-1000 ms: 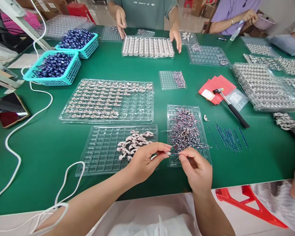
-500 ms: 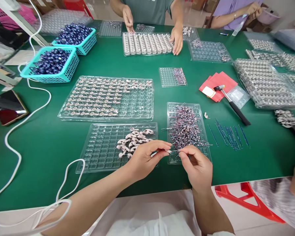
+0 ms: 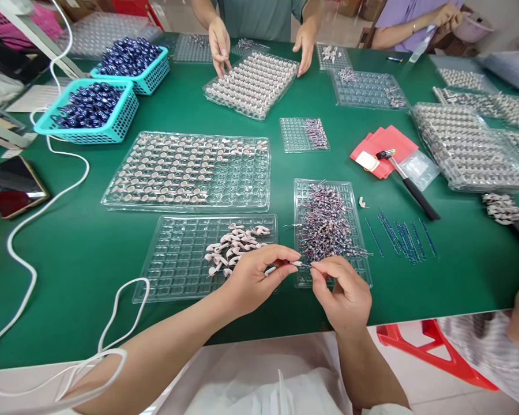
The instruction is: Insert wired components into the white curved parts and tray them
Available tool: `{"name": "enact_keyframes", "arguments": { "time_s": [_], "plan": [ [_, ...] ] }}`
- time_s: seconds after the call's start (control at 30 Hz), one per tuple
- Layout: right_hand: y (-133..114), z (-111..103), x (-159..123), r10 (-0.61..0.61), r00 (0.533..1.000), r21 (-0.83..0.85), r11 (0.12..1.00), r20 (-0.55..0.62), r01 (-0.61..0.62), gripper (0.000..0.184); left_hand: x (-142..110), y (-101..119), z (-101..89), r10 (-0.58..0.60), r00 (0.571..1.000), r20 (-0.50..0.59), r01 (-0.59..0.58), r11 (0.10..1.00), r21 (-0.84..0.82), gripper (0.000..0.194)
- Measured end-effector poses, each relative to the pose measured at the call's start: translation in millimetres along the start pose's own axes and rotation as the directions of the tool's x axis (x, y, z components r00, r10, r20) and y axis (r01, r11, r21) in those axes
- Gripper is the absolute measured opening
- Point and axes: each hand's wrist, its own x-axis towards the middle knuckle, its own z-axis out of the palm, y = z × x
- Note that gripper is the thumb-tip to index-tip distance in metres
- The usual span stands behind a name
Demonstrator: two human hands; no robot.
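My left hand (image 3: pixel 257 279) pinches a white earbud shell (image 3: pixel 296 263), its stem end pointing right. My right hand (image 3: pixel 346 294) has thumb and forefinger closed on a thin wired part (image 3: pixel 307 266) at the end of that stem. How deep the part sits in the shell is too small to tell. Behind my fingers, a clear tray (image 3: pixel 300 193) bears a heap of thin wired parts (image 3: pixel 324 222). Left of it, another clear tray (image 3: pixel 173 253) carries a pile of white earbud shells (image 3: pixel 233 248), partly hidden by my left hand.
Farther back lies a clear tray (image 3: pixel 242 184) with rows of earbud shells. A hammer (image 3: pixel 415 193), red packets (image 3: pixel 395 144) and blue strips (image 3: pixel 402 242) are at right. Blue baskets (image 3: pixel 123 124) stand at left near a white cable (image 3: pixel 17 230). Across the table, a co-worker's hands (image 3: pixel 219 46) handle a filled tray (image 3: pixel 253 83).
My right fingertips have shifted slightly left, closer to the shell's stem end. My left hand keeps its pinch. The co-worker's filled tray has turned and come nearer.
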Motion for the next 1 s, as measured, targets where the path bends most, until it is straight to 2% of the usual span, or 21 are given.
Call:
{"name": "enact_keyframes", "arguments": {
  "time_s": [0.3,0.5,0.87,1.0],
  "plan": [
    [-1.6,1.8,1.6,-0.061,0.996,-0.112,0.991,0.07,0.069,0.025,0.5,0.9,-1.4,0.173,0.985,0.027,-0.175,0.978,0.114,0.013],
    [2.4,1.0,0.9,-0.08,0.987,-0.13,0.987,0.137,0.098,0.023,1.7,-2.4,-2.7,0.237,0.97,0.054,-0.243,0.957,0.16,0.016],
    [5.9,0.5,-0.4,-0.08,0.979,-0.12,0.987,0.189,0.104,0.023,1.5,-1.1,-2.5,0.179,0.981,0.078,-0.19,0.97,0.152,0.016],
    [2.8,0.3,-2.2,0.028,0.989,-0.126,0.992,0.147,-0.01,0.02,1.6,0.9,-2.1,0.125,0.989,0.074,-0.132,0.985,0.111,0.016]
  ]
}}
